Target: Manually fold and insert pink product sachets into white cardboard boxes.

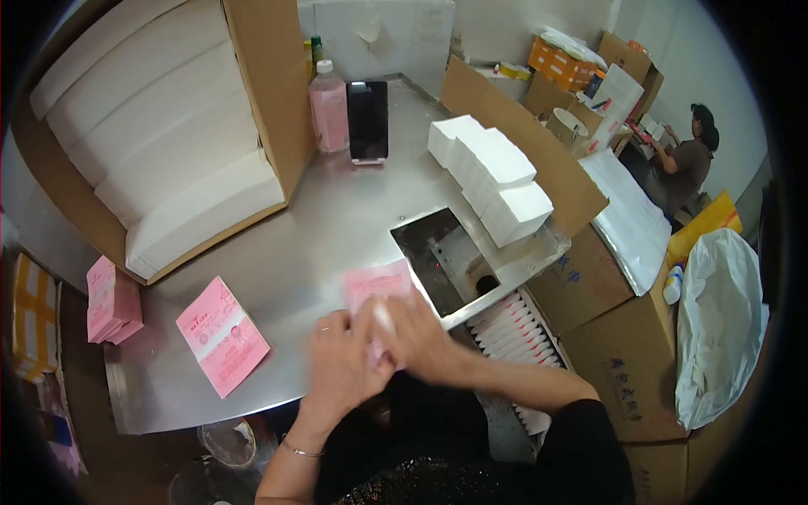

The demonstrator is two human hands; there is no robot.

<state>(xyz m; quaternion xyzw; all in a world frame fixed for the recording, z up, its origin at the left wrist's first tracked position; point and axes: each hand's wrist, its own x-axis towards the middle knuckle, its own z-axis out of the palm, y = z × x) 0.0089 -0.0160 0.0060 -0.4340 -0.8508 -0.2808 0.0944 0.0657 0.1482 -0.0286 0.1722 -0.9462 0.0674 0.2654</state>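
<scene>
My left hand (347,358), a bracelet on its wrist, has its fingers bent round a pink printed packet (376,279) at the table's front edge. Over the same packet, my right hand (421,341) is closed and smeared by motion. Something small and white (384,316) shows between the two hands; its kind is too blurred to tell. To the left lies a flat stack of pink printed packets (221,341). Another pink stack (114,301) stands at the table's left edge. Beyond my right hand is a rectangular opening (446,257) in the metal tabletop.
A carton (271,93) filled with white paper stacks stands at the left. More white paper stacks (497,172) sit far right. A pink bottle (328,109) and a phone (368,122) stand behind. Below right, a box holds filled packets (513,332). A person (686,160) sits farther off.
</scene>
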